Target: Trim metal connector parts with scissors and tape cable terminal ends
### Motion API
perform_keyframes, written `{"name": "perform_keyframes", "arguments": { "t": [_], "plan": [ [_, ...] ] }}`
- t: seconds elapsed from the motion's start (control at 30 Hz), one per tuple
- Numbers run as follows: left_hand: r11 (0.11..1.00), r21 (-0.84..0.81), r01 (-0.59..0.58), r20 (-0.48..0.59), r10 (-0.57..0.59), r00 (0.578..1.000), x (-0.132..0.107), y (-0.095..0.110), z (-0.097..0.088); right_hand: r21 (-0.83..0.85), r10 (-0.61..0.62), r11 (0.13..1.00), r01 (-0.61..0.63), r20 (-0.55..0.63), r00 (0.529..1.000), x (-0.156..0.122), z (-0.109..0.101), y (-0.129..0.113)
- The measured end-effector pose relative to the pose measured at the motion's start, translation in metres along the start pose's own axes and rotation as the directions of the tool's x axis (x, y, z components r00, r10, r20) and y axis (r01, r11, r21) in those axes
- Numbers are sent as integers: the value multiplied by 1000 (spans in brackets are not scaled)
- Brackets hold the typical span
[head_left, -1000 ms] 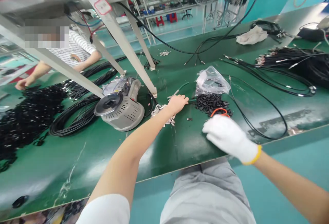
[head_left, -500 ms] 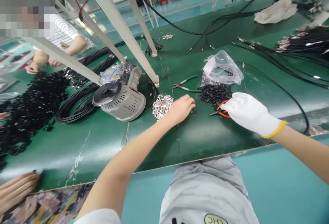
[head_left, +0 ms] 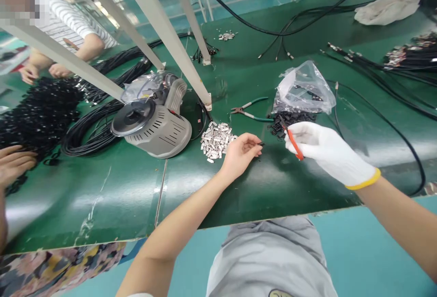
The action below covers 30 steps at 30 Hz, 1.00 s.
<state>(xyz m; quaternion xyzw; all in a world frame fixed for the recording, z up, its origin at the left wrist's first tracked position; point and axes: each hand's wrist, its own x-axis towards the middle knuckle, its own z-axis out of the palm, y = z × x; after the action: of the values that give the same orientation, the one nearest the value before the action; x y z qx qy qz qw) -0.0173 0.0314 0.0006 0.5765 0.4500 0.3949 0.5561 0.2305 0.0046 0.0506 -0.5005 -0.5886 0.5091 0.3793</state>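
My left hand [head_left: 240, 153], bare, is pinched on a small black part [head_left: 261, 143] just above the green table [head_left: 102, 197]. A pile of small silver metal pieces [head_left: 216, 139] lies right beside it on the left. My right hand [head_left: 319, 144] wears a white glove and is closed on red-handled pliers [head_left: 294, 142], lifted off the table. Behind the pliers lies a heap of small black plastic parts [head_left: 290, 118] spilling from a clear plastic bag [head_left: 305, 88]. The two hands are a short gap apart.
Green-handled pliers [head_left: 251, 110] lie behind the silver pieces. A grey round machine [head_left: 153, 124] stands at the left beside slanted metal frame legs [head_left: 177, 42]. Black cable coils [head_left: 85, 128] and bundles [head_left: 392, 74] cover both sides. Other people's hands [head_left: 15, 163] work at far left.
My right hand has picked the red-handled pliers up off the table. My left hand has turned and pinched a small black part. The view has tilted down.
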Motion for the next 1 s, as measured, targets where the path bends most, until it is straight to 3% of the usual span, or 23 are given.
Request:
{"name": "perform_keyframes", "arguments": {
  "t": [0.1, 0.33, 0.5, 0.67, 0.87, 0.93, 1.0],
  "plan": [
    [970, -236, 58, -54, -73, 996, -3, 10, -4, 271, 81, 956, -112, 124, 989, 18, 19, -6],
    [855, -496, 152, -77, -217, 973, -6, 8, -22, 404, 133, 871, -278, 352, 927, 44, 39, -1],
    [860, -499, 109, -120, -193, 974, -8, 11, -27, 303, 154, 903, -305, 434, 888, 38, 36, 15],
    [866, -488, 108, -150, -205, 967, -9, 13, -24, 56, 159, 980, -193, 375, 914, 38, 40, 13],
    [899, -434, 65, -166, -150, 975, -11, 15, -25, 156, 241, 928, -340, 444, 863, 39, 40, 14],
    [898, -436, 54, -168, -140, 976, -11, 16, -25, 44, 220, 965, -258, 399, 890, 37, 42, 14],
    [901, -431, 45, -182, -136, 974, -11, 16, -26, -201, 184, 971, -126, 302, 935, 34, 44, 11]
  ]
}}
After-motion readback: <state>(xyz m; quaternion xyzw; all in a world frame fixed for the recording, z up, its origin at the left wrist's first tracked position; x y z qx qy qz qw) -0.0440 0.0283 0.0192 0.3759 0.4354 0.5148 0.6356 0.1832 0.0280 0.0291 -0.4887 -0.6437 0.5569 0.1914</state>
